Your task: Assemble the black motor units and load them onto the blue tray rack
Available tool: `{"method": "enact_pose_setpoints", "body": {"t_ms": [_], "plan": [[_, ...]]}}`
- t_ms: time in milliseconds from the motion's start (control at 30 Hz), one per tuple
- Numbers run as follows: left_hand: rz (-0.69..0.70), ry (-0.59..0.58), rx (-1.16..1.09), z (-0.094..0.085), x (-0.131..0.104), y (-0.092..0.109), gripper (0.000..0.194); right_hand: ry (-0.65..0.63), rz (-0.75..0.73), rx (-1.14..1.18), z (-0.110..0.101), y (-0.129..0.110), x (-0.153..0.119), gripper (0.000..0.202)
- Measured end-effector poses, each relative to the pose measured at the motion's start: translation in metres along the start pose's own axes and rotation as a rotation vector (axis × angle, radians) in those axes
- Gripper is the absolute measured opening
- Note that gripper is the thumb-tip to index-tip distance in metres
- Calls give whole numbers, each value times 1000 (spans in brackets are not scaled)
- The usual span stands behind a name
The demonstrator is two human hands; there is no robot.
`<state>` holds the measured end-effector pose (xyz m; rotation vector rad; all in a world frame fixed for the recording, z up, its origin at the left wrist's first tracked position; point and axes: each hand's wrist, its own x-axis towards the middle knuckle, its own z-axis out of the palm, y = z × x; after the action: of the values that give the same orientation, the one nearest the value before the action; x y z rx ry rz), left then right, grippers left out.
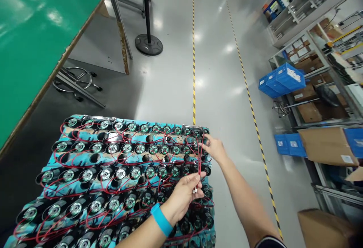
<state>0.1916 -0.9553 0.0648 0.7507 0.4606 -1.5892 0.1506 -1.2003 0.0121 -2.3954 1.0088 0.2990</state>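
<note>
Small black motors (120,173) with round green circuit-board ends and red wires stand in rows in a light-blue rack (136,137). Over the rack's right part, my left hand (185,193), with a blue wristband, is closed on a bundle of red wires (199,161). White plugs (195,190) poke out below its fingertips. At the rack's right edge, the fingers of my right hand (216,149) are closed around a dark cylindrical motor (205,141), partly hidden by them. The red wires run between the two hands.
A green-topped table (42,25) juts in at the upper left, with a wheeled stool base (75,79) under it. A round black stand base (149,44) sits on the floor. Shelves with blue bins (283,79) and cardboard boxes (326,146) line the right side.
</note>
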Motion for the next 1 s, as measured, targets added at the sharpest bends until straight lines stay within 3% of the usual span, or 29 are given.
{"method": "enact_pose_setpoints", "body": {"t_ms": [133,300,433,600,767,1000], "plan": [[22,-59,-38,16,4,7,58,32,-9,-193,32,-33,4,77],[36,-41,-44,19,3,14,59,42,15,-197,34,-52,16,62],[32,-40,-50,20,4,10,58,146,-30,-117,21,-47,-3,51],[-1,-55,-84,20,4,6,55,148,-68,-24,23,-35,-9,46],[-34,-32,-120,13,3,8,36,-7,-87,-267,30,-26,2,46],[-42,12,-112,3,8,4,27,-16,-233,-480,22,-16,11,48]]}}
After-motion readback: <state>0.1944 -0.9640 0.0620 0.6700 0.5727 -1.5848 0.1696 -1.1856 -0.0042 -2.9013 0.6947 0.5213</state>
